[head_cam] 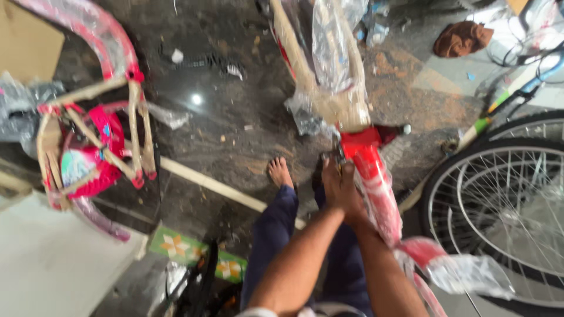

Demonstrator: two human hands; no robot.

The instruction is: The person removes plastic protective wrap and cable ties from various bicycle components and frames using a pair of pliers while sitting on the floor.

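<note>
A: Hands first. What do they have?

B: Left hand [336,186] and right hand [352,202] are pressed together against the red bicycle frame [369,170], fingers curled in at the spot where the tube meets a small dark fitting. Blur hides the fingertips, so I cannot tell whether either hand is truly clamped or just pressing.

A: Frame surface?

B: Glossy red paint under crinkled clear plastic wrap [464,273]. Above the hands the tubes are bound in tan paper [343,108], matte and creased, with more loose film over it.

A: Where does it sit?

B: Centre of view, running from top down to lower right, just beside the person's bare foot [279,171] and dark blue trouser leg [273,235].

A: Surroundings?

B: Dark polished stone floor [229,123], mottled, with a light glare and scraps of litter. Left: a pink bicycle [94,158], also paper-taped (its mudguard film-wrapped). Right: a spoked wheel [505,205], thin wire spokes, black tyre, close beside the red frame.

A: Room to move?

B: Open floor between the two wrapped bicycles. Tight on the right, where the wheel crowds the frame. A pale slab [47,264] fills the lower left corner.
</note>
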